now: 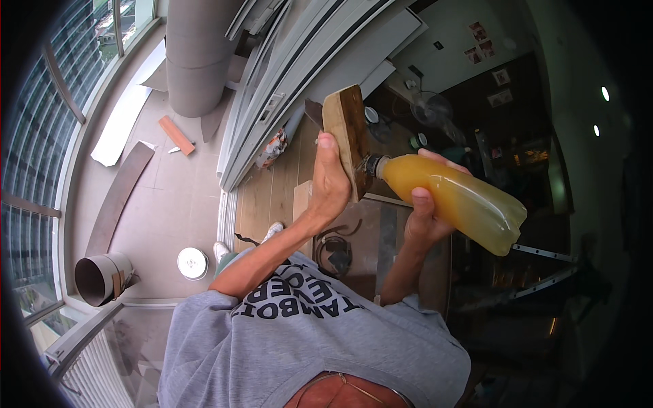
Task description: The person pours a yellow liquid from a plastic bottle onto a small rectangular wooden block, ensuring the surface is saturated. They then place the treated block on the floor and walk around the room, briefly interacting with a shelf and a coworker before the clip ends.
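Note:
My left hand (330, 177) is closed on a flat wooden block (347, 119), held upright, pale on its edge and stained brown on its broad face; a dark thin plate or blade (313, 112) pokes out behind it. My right hand (425, 217) grips a clear plastic bottle (462, 197) of cloudy yellow liquid, lying nearly horizontal. The bottle's dark-topped neck (375, 165) is at the block's brown face; whether they touch is hard to tell.
Window frames and panels (286, 75) lean beside a grey column (194, 61). On the left floor lie a white bucket (192, 263), cardboard tube (102, 279), long strip (119, 197) and orange piece (173, 132). A stepladder (537, 253) and fan (432, 109) stand right.

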A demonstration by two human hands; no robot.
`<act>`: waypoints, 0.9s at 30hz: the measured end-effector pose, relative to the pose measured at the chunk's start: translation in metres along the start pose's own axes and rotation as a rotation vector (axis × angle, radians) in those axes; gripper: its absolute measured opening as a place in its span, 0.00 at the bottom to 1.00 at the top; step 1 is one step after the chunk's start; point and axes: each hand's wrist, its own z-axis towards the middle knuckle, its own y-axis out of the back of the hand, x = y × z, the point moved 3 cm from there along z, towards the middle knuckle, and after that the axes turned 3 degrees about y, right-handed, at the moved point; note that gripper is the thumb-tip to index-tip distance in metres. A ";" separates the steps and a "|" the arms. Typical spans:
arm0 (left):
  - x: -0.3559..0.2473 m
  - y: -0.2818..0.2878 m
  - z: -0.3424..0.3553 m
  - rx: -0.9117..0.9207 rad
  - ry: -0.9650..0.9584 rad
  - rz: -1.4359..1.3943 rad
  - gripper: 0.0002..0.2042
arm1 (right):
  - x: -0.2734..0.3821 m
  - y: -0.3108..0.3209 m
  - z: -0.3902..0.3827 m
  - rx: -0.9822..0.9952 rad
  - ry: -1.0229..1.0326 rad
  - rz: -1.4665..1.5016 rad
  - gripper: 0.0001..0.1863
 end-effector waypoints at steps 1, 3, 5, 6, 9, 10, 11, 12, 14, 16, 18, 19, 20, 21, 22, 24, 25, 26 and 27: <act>0.001 0.000 0.001 -0.018 -0.028 0.018 0.31 | 0.000 0.000 0.000 -0.027 0.027 -0.003 0.28; 0.001 0.001 0.004 -0.042 -0.044 0.027 0.31 | 0.000 0.000 0.001 -0.081 0.080 -0.011 0.28; 0.003 0.004 0.008 -0.053 -0.019 0.013 0.32 | 0.001 -0.004 0.003 -0.077 0.109 0.019 0.28; 0.006 0.004 0.010 -0.047 0.012 0.001 0.32 | 0.001 -0.006 0.004 -0.075 0.123 0.034 0.28; 0.012 0.005 0.011 -0.044 0.089 -0.048 0.31 | -0.004 -0.009 0.004 -0.058 0.077 0.070 0.29; 0.010 0.004 0.011 -0.048 0.103 -0.065 0.30 | -0.004 -0.011 0.004 -0.058 0.073 0.074 0.29; 0.010 0.003 0.011 -0.051 0.116 -0.082 0.29 | -0.004 -0.013 0.005 -0.058 0.068 0.078 0.30; 0.014 0.004 0.012 -0.040 0.110 -0.064 0.30 | -0.004 -0.016 0.005 -0.059 0.064 0.083 0.30; 0.020 0.009 0.015 -0.020 0.097 -0.024 0.33 | -0.006 -0.023 0.005 -0.052 0.043 0.108 0.30; 0.013 0.008 0.015 -0.050 0.031 0.003 0.33 | -0.006 -0.027 0.004 -0.042 0.043 0.116 0.31; 0.010 0.009 0.016 -0.064 0.004 0.013 0.33 | -0.005 -0.030 0.004 -0.029 0.064 0.109 0.32; 0.010 0.011 0.017 -0.064 0.007 0.011 0.32 | -0.005 -0.030 0.003 -0.015 0.041 0.136 0.32; 0.011 0.012 0.018 -0.065 0.011 0.008 0.32 | -0.002 -0.029 0.000 -0.001 0.018 0.163 0.33; 0.012 0.013 0.019 -0.068 0.028 -0.034 0.31 | -0.001 -0.028 -0.002 0.014 -0.005 0.190 0.34; 0.013 0.012 0.019 -0.069 0.047 -0.075 0.30 | -0.001 -0.025 -0.002 0.046 0.003 0.177 0.34; 0.013 0.012 0.020 -0.066 0.075 -0.117 0.29 | -0.002 -0.018 0.000 0.071 0.017 0.165 0.34; 0.011 0.010 0.020 -0.058 0.083 -0.115 0.29 | -0.002 -0.017 0.001 0.061 0.024 0.168 0.35; 0.011 0.009 0.020 -0.049 0.092 -0.114 0.29 | -0.003 -0.021 0.003 0.011 0.032 0.188 0.35; 0.011 0.008 0.020 -0.039 0.083 -0.076 0.30 | -0.003 -0.023 0.004 -0.040 0.039 0.207 0.35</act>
